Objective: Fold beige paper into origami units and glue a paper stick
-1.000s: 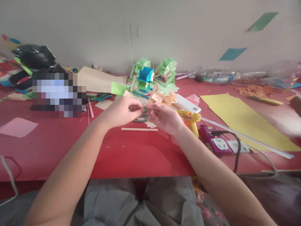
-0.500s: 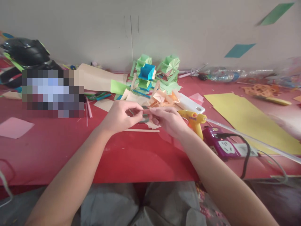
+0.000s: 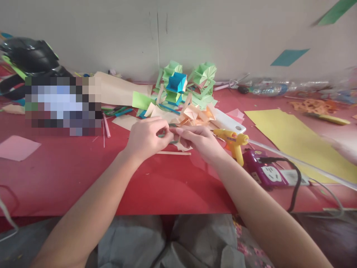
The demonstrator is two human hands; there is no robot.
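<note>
My left hand point(image 3: 147, 137) and my right hand point(image 3: 201, 142) meet over the red table, fingertips pinched together. Whatever sits between them is too small and too covered to make out. Behind and below the fingers shows part of a grey-green looped thing point(image 3: 174, 141), mostly hidden. A thin pale paper strip point(image 3: 175, 153) lies on the table just under my hands. Beyond them are folded peach paper pieces point(image 3: 193, 113) and a blue folded paper shape point(image 3: 177, 82) on a green one. To the right of my right hand rests a yellow glue gun point(image 3: 232, 139) with a clear glue stick.
A purple power socket point(image 3: 263, 169) with a black cable sits at right, near a yellow sheet point(image 3: 295, 145). A white phone-like object point(image 3: 227, 121) lies behind the glue gun. Green folded paper shapes point(image 3: 205, 74) stand by the wall. A yellow-handled cutter point(image 3: 331, 118) lies far right.
The view has shifted slightly, so the table's things appear a little to the right and higher. Both hands keep their fingertips together, with the left fingers curled a bit more.
</note>
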